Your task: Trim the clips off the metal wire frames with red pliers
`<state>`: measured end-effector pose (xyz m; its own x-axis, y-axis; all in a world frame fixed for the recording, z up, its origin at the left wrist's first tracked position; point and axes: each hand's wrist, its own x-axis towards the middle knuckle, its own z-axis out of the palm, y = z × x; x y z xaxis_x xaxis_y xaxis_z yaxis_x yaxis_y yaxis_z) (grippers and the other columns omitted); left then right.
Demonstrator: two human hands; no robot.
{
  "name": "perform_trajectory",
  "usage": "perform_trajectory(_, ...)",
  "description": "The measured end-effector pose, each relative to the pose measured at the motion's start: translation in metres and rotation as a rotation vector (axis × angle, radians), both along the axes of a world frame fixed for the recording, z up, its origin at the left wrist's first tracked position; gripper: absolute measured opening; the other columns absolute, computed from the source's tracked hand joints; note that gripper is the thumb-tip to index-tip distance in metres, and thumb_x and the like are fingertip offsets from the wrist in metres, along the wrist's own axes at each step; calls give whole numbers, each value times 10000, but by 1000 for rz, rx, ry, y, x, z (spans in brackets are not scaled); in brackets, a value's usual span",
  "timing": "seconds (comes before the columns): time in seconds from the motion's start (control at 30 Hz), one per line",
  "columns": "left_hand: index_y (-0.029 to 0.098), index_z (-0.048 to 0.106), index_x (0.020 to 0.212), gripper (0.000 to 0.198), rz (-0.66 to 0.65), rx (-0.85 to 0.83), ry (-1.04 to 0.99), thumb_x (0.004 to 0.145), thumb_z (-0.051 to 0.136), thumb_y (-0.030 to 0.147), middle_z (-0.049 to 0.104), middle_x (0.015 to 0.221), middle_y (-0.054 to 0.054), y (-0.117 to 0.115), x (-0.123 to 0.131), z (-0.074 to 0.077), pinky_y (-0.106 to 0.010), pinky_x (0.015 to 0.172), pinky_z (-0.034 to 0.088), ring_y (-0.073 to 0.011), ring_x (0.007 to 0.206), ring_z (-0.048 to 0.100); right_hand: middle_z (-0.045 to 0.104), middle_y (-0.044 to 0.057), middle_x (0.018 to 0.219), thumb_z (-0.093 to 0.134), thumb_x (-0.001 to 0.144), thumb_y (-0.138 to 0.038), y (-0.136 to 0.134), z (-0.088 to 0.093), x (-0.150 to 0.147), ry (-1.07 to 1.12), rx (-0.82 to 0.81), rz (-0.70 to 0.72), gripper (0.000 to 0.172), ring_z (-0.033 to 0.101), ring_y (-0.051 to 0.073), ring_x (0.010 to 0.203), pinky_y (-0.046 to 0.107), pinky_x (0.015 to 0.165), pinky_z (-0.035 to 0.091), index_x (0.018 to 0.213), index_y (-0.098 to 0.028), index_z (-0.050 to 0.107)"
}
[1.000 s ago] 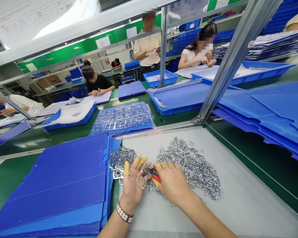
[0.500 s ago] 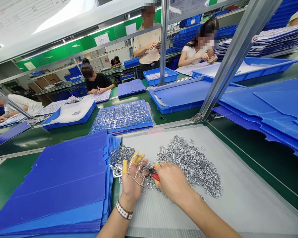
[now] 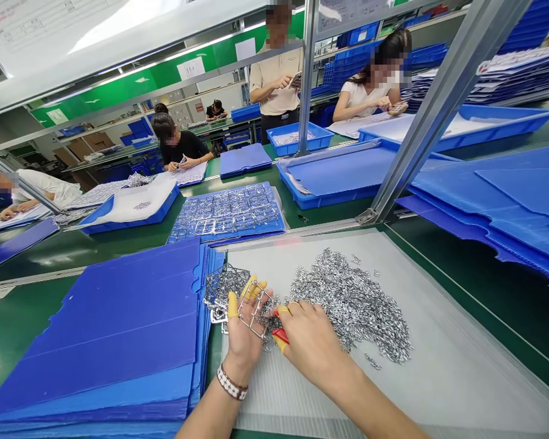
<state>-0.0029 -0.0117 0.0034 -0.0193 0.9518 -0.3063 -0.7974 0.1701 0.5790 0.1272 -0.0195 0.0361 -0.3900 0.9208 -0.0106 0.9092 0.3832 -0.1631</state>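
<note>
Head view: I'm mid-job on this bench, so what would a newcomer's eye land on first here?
The glittering heap of small silver metal pieces fills the middle of the pale ribbed plastic sheet in front of the person. At its near-left edge, the left hand, with yellow finger cots, holds a metal lattice frame, while the right hand grips a red-handled tool. To the left lies a tall stack of bright blue corrugated sheets.

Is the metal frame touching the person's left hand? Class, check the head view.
Touching. The head view shows the metal frame resting across the palm side of the left hand, between its yellow-capped thumb and fingers.
</note>
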Motion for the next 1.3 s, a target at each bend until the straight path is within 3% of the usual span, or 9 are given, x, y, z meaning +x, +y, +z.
perform_trajectory(0.33,220,617,1188,518,23,8,58,855,446,578,587,1276,-108,-1,1,-1,-323,765,515,-277,1170,541,674,87,963,617,776,-242,1,4,0,8,-11,3,229,578,282,939,385,789,353,999,-194,636)
perform_trajectory(0.67,211,638,1161,527,37,20,58,853,440,591,588,1266,-111,0,1,-4,-312,722,521,-283,1165,537,683,88,869,609,767,-144,2,3,-4,-23,6,30,203,631,270,849,363,714,412,959,-191,654)
perform_trajectory(0.9,231,595,1218,553,-19,72,76,848,430,607,544,1321,-121,0,-4,-7,-431,829,516,-322,1215,491,676,72,857,588,781,-222,-1,2,20,22,29,-46,127,631,244,830,349,723,439,884,-198,659)
perform_trajectory(1.03,250,576,1254,525,-86,170,242,835,502,557,530,1340,-111,-5,-2,-3,-480,925,464,-331,1243,463,672,66,899,553,779,-253,-15,-16,49,127,97,-122,258,620,244,853,379,740,449,1018,-196,634)
perform_trajectory(1.17,236,631,1202,449,-103,359,573,767,670,340,525,1350,-100,-7,3,11,-417,1084,322,-301,1317,380,671,80,980,528,792,-250,-37,-43,67,267,238,-84,327,609,247,926,397,799,445,1106,-192,597)
perform_trajectory(1.23,212,657,1168,423,-112,384,616,754,683,300,556,1314,-114,-3,6,16,-397,1124,252,-294,1314,388,663,80,1017,517,819,-260,-46,-52,70,338,299,-52,334,600,239,951,398,838,435,1143,-201,573)
perform_trajectory(1.3,203,642,1192,423,-125,376,603,803,624,367,584,1281,-115,2,7,18,-408,1126,242,-287,1280,439,653,79,1039,518,844,-283,-52,-57,73,391,349,-42,350,590,235,968,395,862,426,1184,-206,545)
